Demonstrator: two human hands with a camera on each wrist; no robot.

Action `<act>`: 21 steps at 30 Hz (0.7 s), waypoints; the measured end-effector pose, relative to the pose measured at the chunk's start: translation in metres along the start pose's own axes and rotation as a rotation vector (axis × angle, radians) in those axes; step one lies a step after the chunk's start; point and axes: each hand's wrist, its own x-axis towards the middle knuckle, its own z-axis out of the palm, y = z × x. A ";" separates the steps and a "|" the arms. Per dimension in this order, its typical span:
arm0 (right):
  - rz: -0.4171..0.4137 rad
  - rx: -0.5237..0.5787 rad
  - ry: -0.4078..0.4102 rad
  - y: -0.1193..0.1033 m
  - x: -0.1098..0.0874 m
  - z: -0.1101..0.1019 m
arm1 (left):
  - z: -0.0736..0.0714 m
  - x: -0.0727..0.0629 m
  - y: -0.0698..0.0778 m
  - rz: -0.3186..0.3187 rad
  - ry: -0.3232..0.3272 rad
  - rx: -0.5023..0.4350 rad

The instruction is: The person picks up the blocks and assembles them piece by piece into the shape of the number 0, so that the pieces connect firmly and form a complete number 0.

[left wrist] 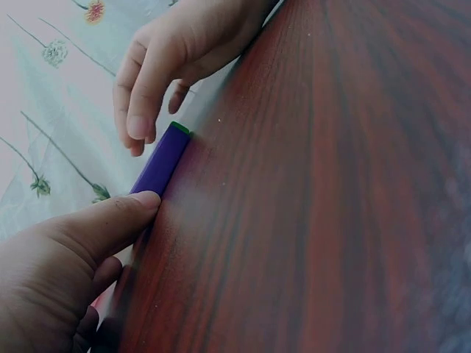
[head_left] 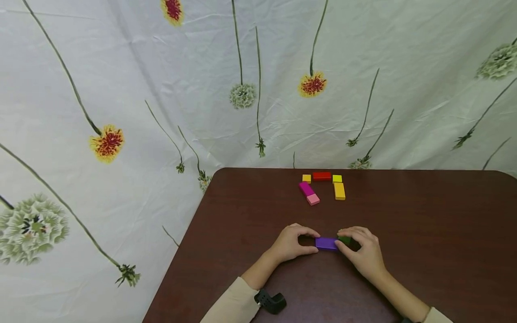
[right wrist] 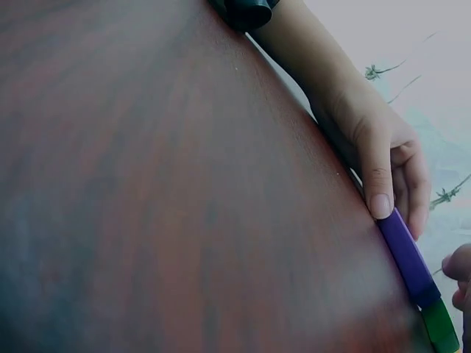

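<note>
My left hand [head_left: 291, 242] grips a purple block [head_left: 325, 243] by its left end, thumb on the near side and fingers on the far side. Against the block's right end stands a dark green block [head_left: 350, 243], its end meeting the purple one in the right wrist view. My right hand [head_left: 365, 251] is over the green block and partly hides it in the head view. In the left wrist view the fingers of that right hand [left wrist: 176, 62] hang a little above the blocks, apart from them, with the thumb and fingers spread.
Farther back on the brown table [head_left: 250, 202] lie a red block [head_left: 322, 176], a small orange-yellow block [head_left: 306, 178], a small bright yellow block [head_left: 337, 178], a longer yellow block [head_left: 339, 191], a magenta block [head_left: 306, 188] and a pink block [head_left: 313, 199]. A flowered cloth [head_left: 194, 67] hangs behind.
</note>
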 end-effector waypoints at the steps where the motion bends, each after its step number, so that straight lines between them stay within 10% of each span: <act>1: 0.003 -0.008 0.002 0.000 0.000 0.000 | 0.000 0.000 0.000 0.002 0.000 0.004; 21: -0.001 -0.052 -0.008 -0.001 -0.001 0.002 | -0.006 0.008 -0.003 -0.068 0.011 -0.120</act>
